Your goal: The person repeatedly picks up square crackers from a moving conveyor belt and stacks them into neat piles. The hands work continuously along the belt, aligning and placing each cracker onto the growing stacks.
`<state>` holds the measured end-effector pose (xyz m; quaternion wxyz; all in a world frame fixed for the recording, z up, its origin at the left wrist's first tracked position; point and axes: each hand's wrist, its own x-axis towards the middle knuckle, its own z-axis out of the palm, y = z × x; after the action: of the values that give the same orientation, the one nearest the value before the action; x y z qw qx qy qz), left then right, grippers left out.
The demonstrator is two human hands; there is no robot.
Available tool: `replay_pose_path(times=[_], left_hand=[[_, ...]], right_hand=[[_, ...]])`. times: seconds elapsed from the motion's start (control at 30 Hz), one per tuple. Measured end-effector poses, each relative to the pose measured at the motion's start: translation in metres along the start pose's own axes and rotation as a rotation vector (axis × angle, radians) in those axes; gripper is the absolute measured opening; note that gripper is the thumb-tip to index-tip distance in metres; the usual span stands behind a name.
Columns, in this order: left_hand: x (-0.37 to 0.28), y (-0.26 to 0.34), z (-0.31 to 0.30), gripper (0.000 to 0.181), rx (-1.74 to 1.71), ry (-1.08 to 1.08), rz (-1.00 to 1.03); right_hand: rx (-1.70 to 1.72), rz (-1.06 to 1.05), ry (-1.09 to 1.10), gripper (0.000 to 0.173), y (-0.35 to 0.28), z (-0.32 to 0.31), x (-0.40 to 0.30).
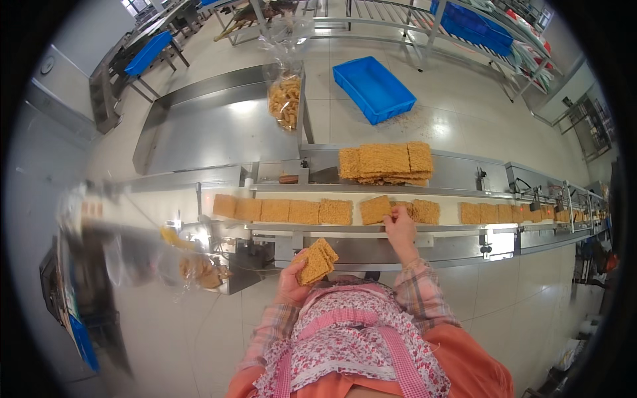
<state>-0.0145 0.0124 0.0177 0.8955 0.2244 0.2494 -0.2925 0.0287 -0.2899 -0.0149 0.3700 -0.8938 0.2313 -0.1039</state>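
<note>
Several flat golden cereal squares (318, 264) are in my left hand (292, 283), held off the belt near my apron. My right hand (401, 230) reaches over the pale conveyor belt (448, 199) and pinches the edge of one square (375, 209), which sits askew. Beside it, partly behind my fingers, lie two more squares (426, 212). To the left a row of squares (290, 211) lies nearly edge to edge along the belt. Another row (490, 213) stretches away to the right.
Beyond the belt, stacked cereal slabs (385, 159) rest on a metal ledge. A steel tray table (214, 134) holds a clear bag of broken pieces (284, 102). A blue crate (373, 89) sits on the floor. At left, another bag of pieces (201, 271) lies by machinery.
</note>
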Motion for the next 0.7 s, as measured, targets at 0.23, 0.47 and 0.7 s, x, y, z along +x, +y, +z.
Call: replay_pose_path(times=[0.23,0.47,0.7], left_hand=[[0.011,-0.003,0.009,0.046,0.022,-0.073,-0.05],[0.022,-0.02,0.019,0.049,0.061,-0.097,-0.055],[0.02,-0.022,0.019,0.056,0.026,-0.066,-0.013]], right_hand=[[-0.4,-0.317,0.208,0.027,-0.003,-0.023,-0.013],[-0.221,-0.542,0.025,0.026,-0.004,0.014,-0.019],[-0.381,-0.412,0.025,0.022,0.004,-0.006,-0.012]])
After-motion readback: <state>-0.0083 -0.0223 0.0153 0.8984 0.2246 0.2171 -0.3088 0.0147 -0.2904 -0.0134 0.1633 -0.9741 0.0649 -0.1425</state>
